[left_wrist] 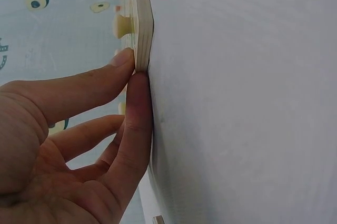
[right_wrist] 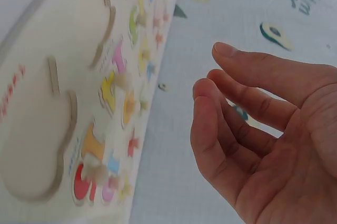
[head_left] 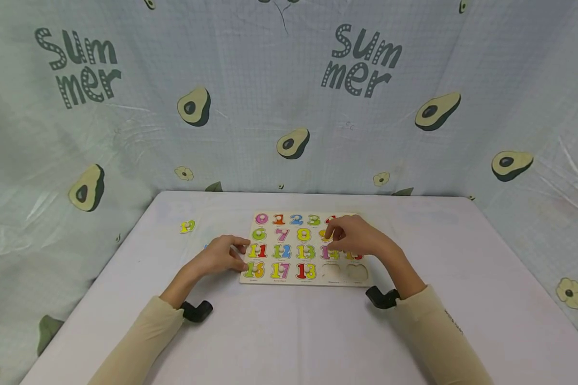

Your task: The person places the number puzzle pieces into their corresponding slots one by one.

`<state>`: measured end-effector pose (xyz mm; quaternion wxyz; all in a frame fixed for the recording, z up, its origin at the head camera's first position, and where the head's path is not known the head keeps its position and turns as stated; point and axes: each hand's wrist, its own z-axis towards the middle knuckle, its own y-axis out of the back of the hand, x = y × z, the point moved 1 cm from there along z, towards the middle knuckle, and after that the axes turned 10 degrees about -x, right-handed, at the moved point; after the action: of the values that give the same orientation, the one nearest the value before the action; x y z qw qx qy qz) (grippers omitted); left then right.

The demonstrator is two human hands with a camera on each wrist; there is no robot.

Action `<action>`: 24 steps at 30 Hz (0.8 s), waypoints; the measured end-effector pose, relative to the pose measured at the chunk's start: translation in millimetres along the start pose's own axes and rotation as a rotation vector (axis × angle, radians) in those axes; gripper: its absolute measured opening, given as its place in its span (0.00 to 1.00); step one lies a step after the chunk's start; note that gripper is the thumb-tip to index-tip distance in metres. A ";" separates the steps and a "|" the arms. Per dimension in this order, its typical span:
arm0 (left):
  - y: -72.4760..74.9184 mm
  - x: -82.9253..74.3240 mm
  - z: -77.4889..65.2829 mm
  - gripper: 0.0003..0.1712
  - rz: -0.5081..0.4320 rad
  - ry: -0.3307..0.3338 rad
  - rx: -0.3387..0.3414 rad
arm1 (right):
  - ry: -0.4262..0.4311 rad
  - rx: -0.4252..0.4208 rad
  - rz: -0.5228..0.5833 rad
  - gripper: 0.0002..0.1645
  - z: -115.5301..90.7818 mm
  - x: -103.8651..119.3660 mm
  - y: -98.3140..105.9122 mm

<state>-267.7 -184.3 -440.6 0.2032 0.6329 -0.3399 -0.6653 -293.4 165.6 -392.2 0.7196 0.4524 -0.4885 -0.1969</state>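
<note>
A wooden number puzzle board [head_left: 289, 279] lies on the table, its colourful number pieces fitted in rows and each topped with a peg. Two bare recesses show at its lower right, the right-hand one [right_wrist: 31, 150] large in the right wrist view. My left hand [head_left: 221, 253] grips the board's left edge, thumb on the top face and index finger against the side [left_wrist: 138, 103]. Over the right part of the board hovers my right hand [head_left: 354, 235], fingers loosely bent with nothing between them [right_wrist: 263, 129]. It hides some pieces in the head view.
A yellow-green number 19 piece [head_left: 188, 226] lies on the table left of the board. A bit of something blue [head_left: 205, 246] peeks out behind the left hand. The pale table [head_left: 289, 342] meets an avocado-printed curtain [head_left: 250, 160] at its back edge.
</note>
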 end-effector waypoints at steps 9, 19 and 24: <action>3.1 -0.7 1.6 0.39 0.022 -0.013 0.008 | -0.123 -0.042 0.066 0.16 -2.4 -39.6 23.4; 36.0 6.3 0.0 0.25 -0.036 0.022 -0.194 | -0.205 -0.056 0.117 0.21 -1.9 -76.5 32.5; 52.2 15.5 -2.0 0.23 -0.054 -0.002 -0.353 | -0.259 -0.004 0.191 0.23 -1.7 -88.3 28.8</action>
<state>-275.8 -231.4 -414.5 0.2928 0.5956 -0.2010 -0.7205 -335.8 245.3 -414.4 0.6670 0.3731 -0.6177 -0.1852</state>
